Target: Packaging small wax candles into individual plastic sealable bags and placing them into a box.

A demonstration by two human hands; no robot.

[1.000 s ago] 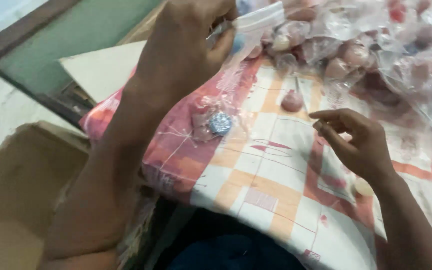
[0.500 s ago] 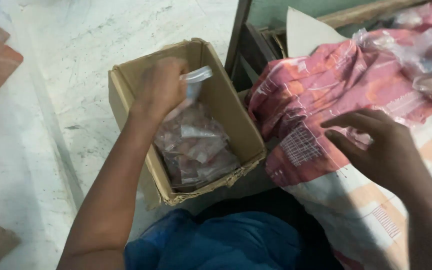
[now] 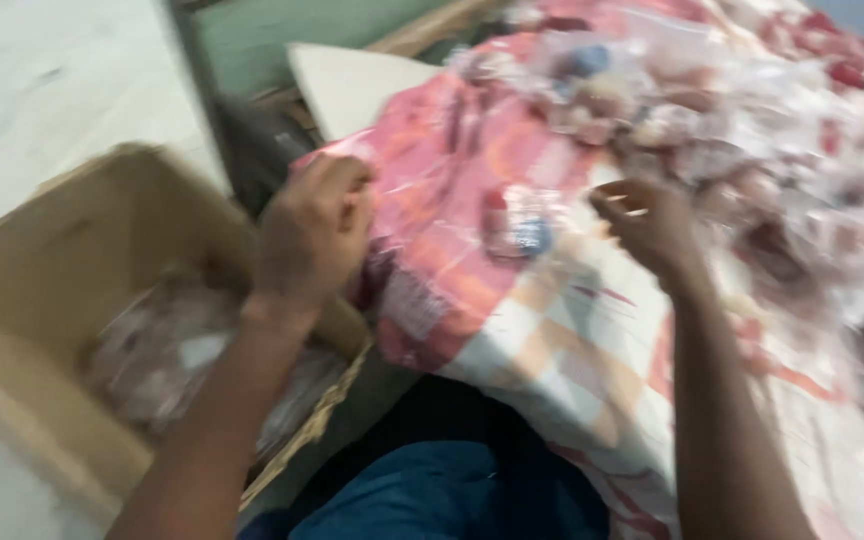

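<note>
Motion blurs everything: your left hand [image 3: 312, 235] hangs loosely curled, empty, above the cardboard box [image 3: 72, 300]; whether your right hand [image 3: 652, 222] grips anything by the clear packets [image 3: 672, 110], you cannot tell.

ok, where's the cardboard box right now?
Head view, lower left: the cardboard box sits on the floor beside the cloth-covered table, just below the left hand, with clear packets inside.

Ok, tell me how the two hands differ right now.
The left hand hangs curled at the cloth's edge, above the cardboard box; the right hand is over the patterned cloth, near the clear packets. The left shows its back, the right its pinched fingertips. Both look empty, though blurred.
</note>
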